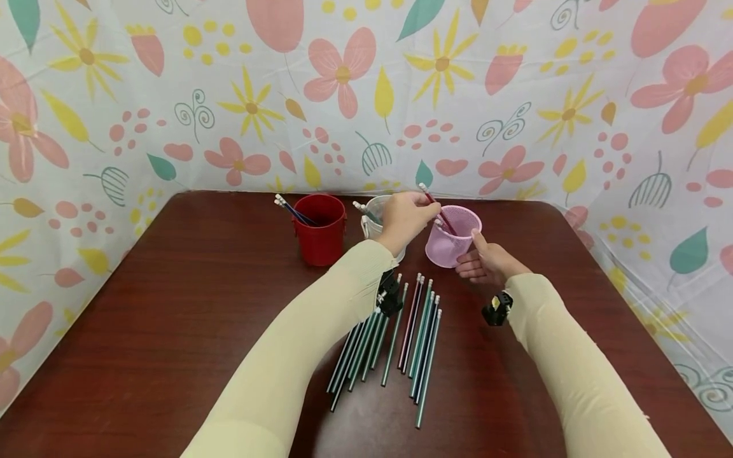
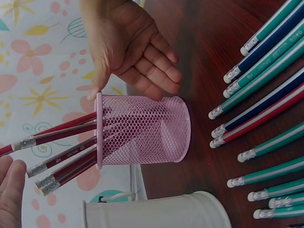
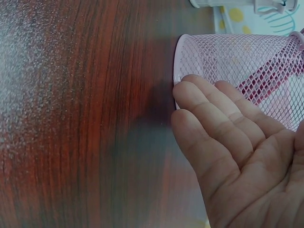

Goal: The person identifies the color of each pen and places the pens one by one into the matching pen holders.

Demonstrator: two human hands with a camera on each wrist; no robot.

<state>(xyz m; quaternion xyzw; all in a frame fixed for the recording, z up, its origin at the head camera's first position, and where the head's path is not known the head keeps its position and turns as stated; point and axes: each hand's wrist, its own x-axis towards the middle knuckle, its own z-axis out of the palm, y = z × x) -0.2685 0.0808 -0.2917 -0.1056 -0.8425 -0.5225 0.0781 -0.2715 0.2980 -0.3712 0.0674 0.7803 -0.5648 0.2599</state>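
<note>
My left hand [image 1: 405, 219] pinches a red pencil [image 1: 431, 196] near its eraser end, tilted with its lower part inside the pink mesh cup [image 1: 441, 248]. Several red pencils [image 2: 71, 161] lean in that cup, erasers out past the rim. At the cup's right side, my right hand [image 1: 487, 259] has its thumb by the rim and its fingers extended along the wall; in the right wrist view the fingers [image 3: 223, 128] lie against the mesh near the base. The left forearm and hand partly hide the white bucket [image 2: 156, 211] beside the pink cup.
Left of the white bucket stands a red bucket [image 1: 321, 245] with dark blue pencils [image 1: 294, 210]. Green pencils [image 1: 429, 369], with blue and red ones among them, lie on the dark wood table [image 1: 200, 305] between my forearms. A floral cloth [image 1: 343, 127] hangs behind the table.
</note>
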